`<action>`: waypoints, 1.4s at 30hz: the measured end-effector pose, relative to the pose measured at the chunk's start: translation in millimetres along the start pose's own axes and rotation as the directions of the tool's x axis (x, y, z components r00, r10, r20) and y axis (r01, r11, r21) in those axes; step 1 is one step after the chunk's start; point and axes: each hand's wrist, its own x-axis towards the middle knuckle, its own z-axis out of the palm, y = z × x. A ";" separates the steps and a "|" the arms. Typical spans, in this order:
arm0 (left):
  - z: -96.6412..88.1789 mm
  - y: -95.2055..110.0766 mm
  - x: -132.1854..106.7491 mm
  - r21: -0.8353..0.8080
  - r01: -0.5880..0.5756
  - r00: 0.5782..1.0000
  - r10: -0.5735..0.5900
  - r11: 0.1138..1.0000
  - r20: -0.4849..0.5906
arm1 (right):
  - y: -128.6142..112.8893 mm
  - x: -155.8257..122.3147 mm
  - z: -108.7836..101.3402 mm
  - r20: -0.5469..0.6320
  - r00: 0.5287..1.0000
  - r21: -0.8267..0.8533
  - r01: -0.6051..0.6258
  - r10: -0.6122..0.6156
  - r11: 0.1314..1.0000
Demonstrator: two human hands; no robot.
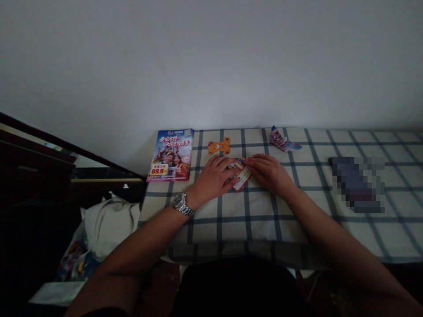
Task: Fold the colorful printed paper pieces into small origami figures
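Between my hands on the checked cloth lies a small folded paper (pixel 243 181), white with red edges and some print. My left hand (pixel 216 176), with a metal watch (pixel 182 203) on its wrist, rests palm down with fingers stretched over the paper's left part. My right hand (pixel 269 172) has its fingers pressed together at the paper's upper right edge; its thumb is mostly hidden. Just beyond my left hand lies an orange bear cutout (pixel 219 146). A creased piece of printed paper (pixel 283 141) stands partly raised behind my right hand.
A stack of colourful flyers (pixel 171 155) sits at the table's left end. The checked tablecloth (pixel 264 226) reaches a pale wall (pixel 211 66) at the back. To the right is a blurred dark object (pixel 357 185). A white bag (pixel 110 222) stands below on the left.
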 end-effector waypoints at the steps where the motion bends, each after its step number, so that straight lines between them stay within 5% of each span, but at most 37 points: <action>1: -0.6 0.1 0.1 0.010 0.020 1.000 -0.020 1.000 -0.007 | 0.2 -0.3 -0.3 -0.004 1.000 -0.003 -0.002 0.002 1.000; 7: -0.4 -0.6 0.6 0.027 0.086 0.996 -0.085 0.996 -0.022 | -0.2 -1.6 -0.3 0.010 1.000 0.005 0.021 -0.021 1.000; 42: -0.9 -3.7 0.4 -0.075 -0.008 1.000 0.008 0.997 0.000 | -6.0 -2.0 2.8 0.082 0.994 0.151 0.055 -0.068 0.987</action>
